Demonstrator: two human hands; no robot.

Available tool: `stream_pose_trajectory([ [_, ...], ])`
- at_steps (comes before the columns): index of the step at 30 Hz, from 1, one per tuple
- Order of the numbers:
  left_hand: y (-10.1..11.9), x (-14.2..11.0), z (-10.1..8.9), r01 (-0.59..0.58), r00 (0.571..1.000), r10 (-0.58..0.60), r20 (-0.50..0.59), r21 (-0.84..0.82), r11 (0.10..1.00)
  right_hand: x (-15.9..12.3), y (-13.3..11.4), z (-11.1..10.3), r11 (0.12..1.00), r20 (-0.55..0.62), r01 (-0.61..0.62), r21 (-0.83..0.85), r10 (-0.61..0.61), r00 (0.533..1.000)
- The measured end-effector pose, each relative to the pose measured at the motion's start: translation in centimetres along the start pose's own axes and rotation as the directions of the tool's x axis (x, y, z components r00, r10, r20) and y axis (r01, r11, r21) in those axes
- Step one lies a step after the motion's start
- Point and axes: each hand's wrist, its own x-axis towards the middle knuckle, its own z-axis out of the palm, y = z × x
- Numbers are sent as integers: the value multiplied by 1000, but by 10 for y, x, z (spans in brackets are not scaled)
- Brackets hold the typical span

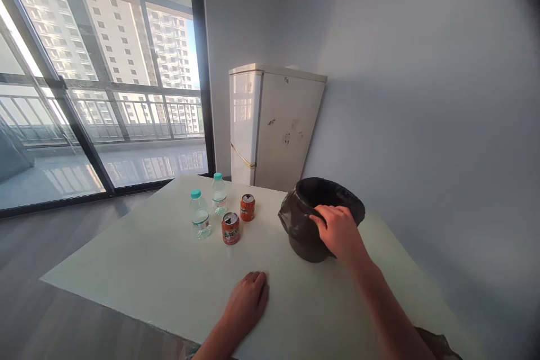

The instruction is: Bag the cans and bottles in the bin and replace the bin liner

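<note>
My right hand (337, 229) grips the near rim of a dark trash bin (310, 247), its fingers over the edge and its thumb on the outside. A black plastic bag (292, 216) lines the bin and folds down over its rim; the inside is too dark to make out. On the white table (147, 264), my left hand (250, 294) rests with its fingers curled in and nothing visible in it. Beyond it stand two red drink cans, a nearer one (230, 230) and a farther one (247, 209), both upright with opened tops.
Two clear plastic bottles with teal caps, one nearer (199, 216) and one farther (219, 197), stand left of the cans. A white refrigerator (287, 129) is behind the table's far edge. Sliding glass doors (105, 67) are at the left, and a grey wall (422, 124) runs along the right.
</note>
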Motion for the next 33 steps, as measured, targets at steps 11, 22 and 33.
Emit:
stream_pose_trajectory([
  [11, -9, -8, -56, -73, 719, -69, -692, -173, 982, -38, -41, -29, 901, -319, 100, 423, 45, 947],
  [22, -115, 85, -173, 565, 592, -560, -580, -197, 801, -64, 75, 122, 358, 67, -679, 641, 855, 514],
  [33, 52, 65, -266, -274, 361, -364, -858, -471, 838, -77, 79, 147, 423, 275, -729, 538, 730, 626],
])
